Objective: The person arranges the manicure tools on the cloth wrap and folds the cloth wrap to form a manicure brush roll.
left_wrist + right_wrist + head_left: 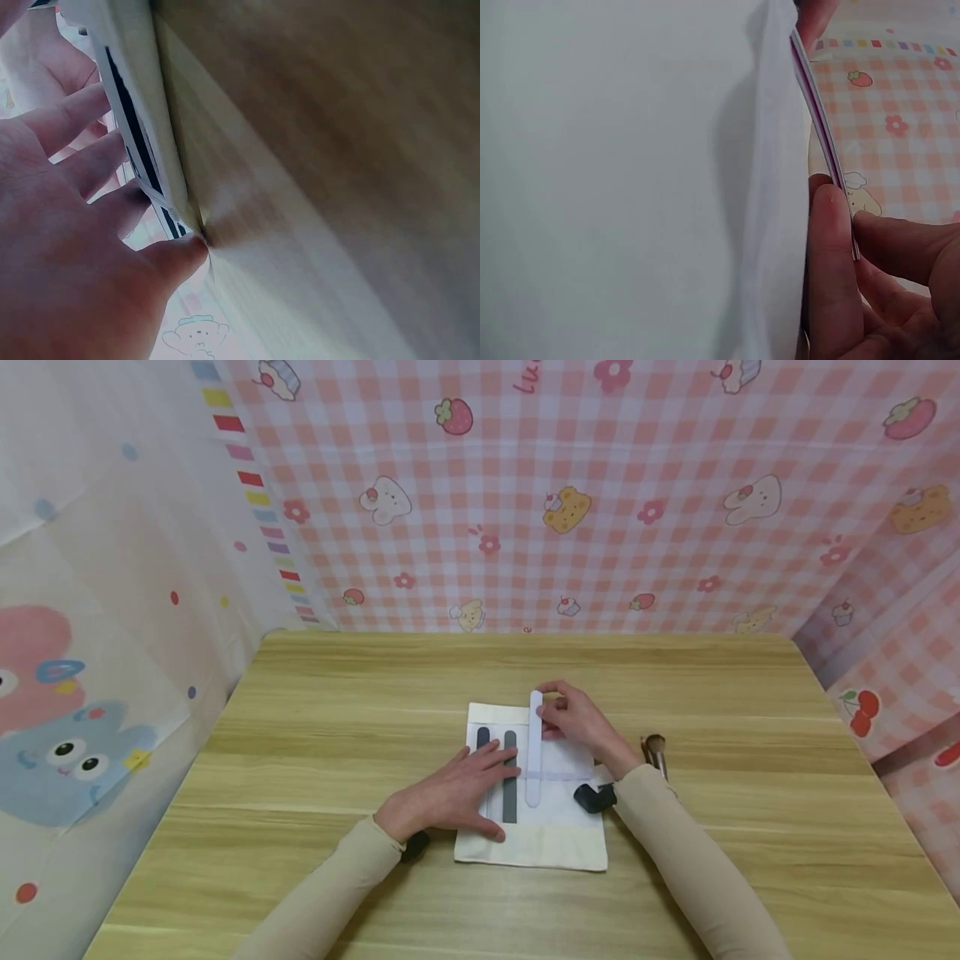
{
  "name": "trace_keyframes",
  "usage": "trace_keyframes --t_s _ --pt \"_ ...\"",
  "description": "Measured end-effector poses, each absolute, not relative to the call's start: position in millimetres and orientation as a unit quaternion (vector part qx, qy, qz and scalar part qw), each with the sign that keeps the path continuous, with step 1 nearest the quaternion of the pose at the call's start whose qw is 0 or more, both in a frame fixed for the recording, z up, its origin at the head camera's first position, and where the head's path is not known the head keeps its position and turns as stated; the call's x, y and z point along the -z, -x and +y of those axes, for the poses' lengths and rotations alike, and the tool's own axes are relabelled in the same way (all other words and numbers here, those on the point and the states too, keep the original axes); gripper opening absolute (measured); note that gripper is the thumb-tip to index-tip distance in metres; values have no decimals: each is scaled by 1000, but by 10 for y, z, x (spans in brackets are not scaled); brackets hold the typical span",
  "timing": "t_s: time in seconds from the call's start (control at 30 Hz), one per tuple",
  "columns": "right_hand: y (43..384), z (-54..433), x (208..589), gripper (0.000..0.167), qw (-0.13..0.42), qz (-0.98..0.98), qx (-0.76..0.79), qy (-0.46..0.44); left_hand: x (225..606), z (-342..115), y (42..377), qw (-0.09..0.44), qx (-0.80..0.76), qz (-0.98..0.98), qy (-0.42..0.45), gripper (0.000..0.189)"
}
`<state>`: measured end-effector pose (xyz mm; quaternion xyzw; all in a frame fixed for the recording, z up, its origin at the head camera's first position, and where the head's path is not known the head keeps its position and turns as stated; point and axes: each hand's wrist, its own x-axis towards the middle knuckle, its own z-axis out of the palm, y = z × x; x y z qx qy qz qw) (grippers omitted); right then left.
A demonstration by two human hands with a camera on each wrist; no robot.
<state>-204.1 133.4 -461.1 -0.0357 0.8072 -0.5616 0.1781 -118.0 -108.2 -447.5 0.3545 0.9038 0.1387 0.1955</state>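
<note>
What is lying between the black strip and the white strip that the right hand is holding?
A grey strip lies between the black strip and the white strip, with the left hand partly over it; the head view shows this.

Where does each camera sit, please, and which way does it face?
Head: on the person's head, facing forward and down at the table and cloth holder; left hand, right hand and beige sleeves show.
Left wrist: at that wrist, facing the holder's edge; left hand large, part of the right beyond.
Right wrist: at that wrist, facing a broad white surface and the right hand.
Shared: head and right wrist show the pinched pale strip and checked backdrop.
</note>
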Motion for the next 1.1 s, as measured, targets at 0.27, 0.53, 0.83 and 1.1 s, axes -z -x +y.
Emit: trace_keyframes --t_s 0.27,0.53,0.83,1.1 --pt "2051 1333 4591 40 183 807 560 29 4476 -1083 1185 192 -140 904 -356 89" --pt "2055 1379 4583 38 193 803 563 29 4455 -1081 1175 196 -145 902 -357 90" --pt "2046 1383 4526 34 185 801 567 38 4462 -1070 1176 197 -137 904 -354 91" --pt "2025 1360 4559 34 196 814 545 42 4460 -1054 1174 206 -131 905 -349 92"
